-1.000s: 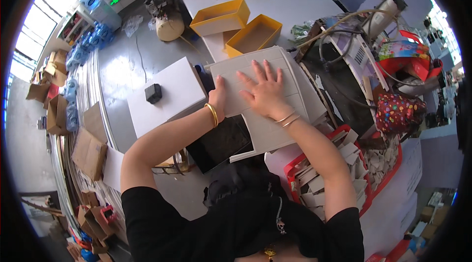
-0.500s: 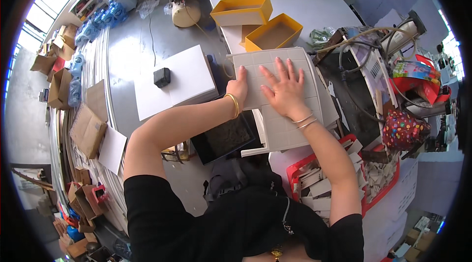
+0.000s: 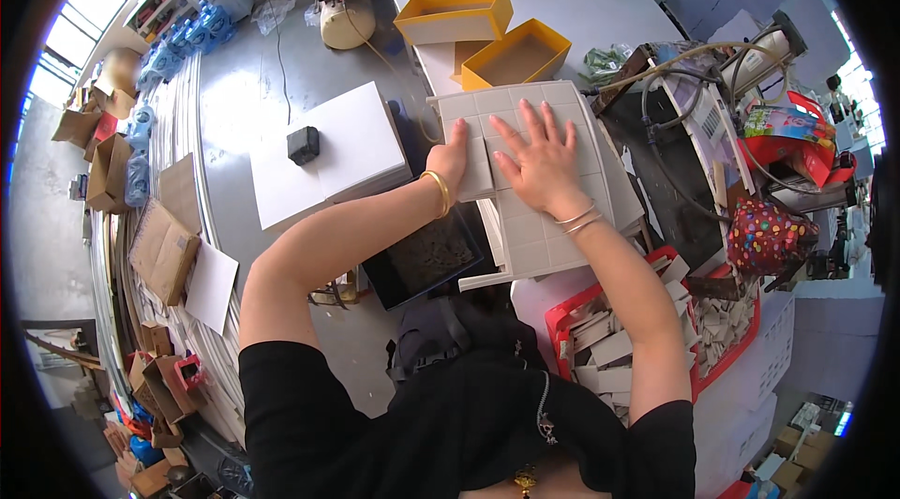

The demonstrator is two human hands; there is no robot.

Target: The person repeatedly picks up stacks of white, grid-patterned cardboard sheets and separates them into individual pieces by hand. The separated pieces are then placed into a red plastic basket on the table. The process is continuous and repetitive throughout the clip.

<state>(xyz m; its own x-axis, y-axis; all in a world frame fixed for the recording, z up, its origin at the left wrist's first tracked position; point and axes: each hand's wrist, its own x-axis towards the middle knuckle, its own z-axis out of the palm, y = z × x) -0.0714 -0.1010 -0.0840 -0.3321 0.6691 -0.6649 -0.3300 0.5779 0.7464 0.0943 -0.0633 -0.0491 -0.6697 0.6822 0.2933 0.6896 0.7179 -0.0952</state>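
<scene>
A stack of off-white cardboard sheets (image 3: pixel 539 241), scored into a grid of squares, lies in front of me. My right hand (image 3: pixel 544 162) presses flat on the top sheet with its fingers spread. At the stack's left edge, my left hand (image 3: pixel 448 163) grips a small cardboard piece (image 3: pixel 477 173), thumb on top and the other fingers hidden beneath. A gap line now separates this piece from the sheet beside it. Just nearer to me, a corner of the upper layers is absent and lower layers show there.
Below my left forearm sits a dark open bin (image 3: pixel 427 260). A red basket (image 3: pixel 555 330) of cardboard scraps is at near right. White sheets (image 3: pixel 328 157) with a black block (image 3: pixel 303 145) lie left. Yellow boxes (image 3: pixel 516 54) stand beyond; hoses (image 3: pixel 661 148) run at right.
The small piece under my left hand has come away from the sheet along a line and sits slightly tilted. My right hand stays flat on the stack. The whole view has shifted slightly.
</scene>
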